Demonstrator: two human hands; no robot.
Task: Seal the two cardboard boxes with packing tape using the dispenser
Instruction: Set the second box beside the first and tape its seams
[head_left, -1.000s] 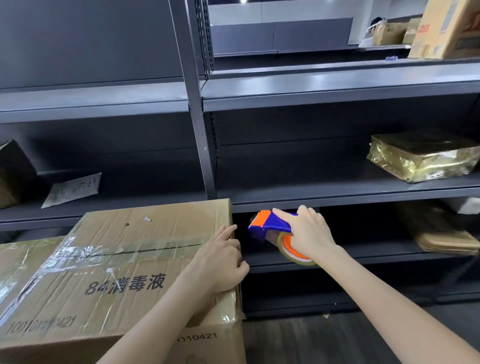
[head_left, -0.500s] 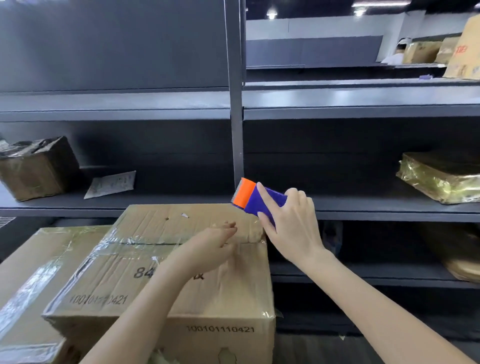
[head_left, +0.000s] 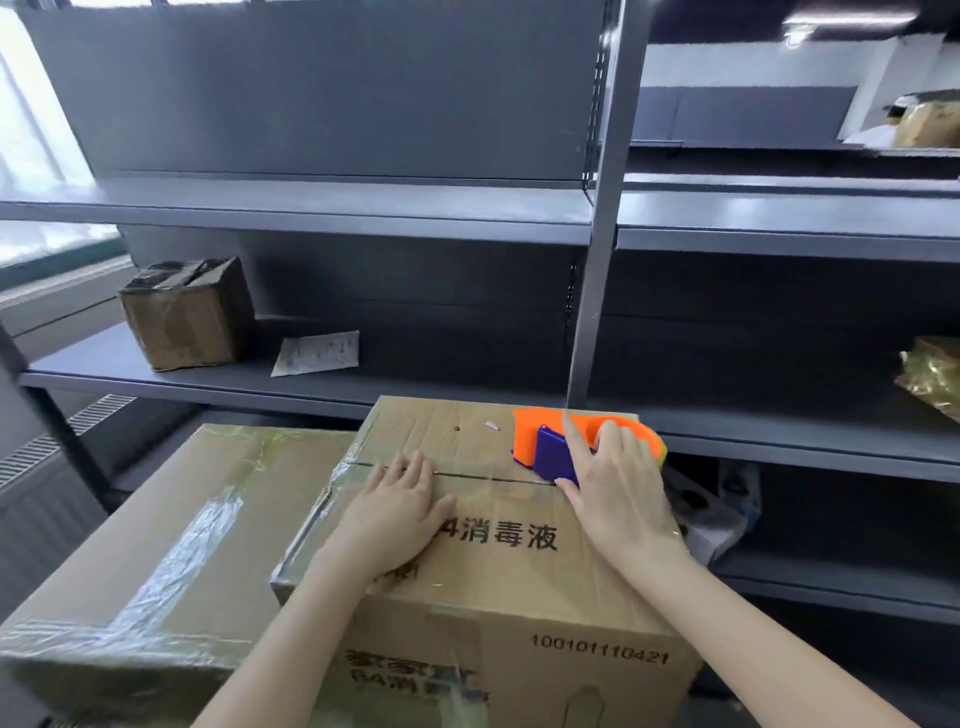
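Though airborne a second before, the dispenser (head_left: 550, 451) sat at the box (head_left: 519, 587) seam, gripped in the right hand (head_left: 618, 488). The left hand (head_left: 395, 512) lay flat, fingers straight; taping looked imminent.

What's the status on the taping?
Left hand flat on the printed box top. Right hand grips the tape dispenser at the seam's right end. Nothing on the seam between hands.
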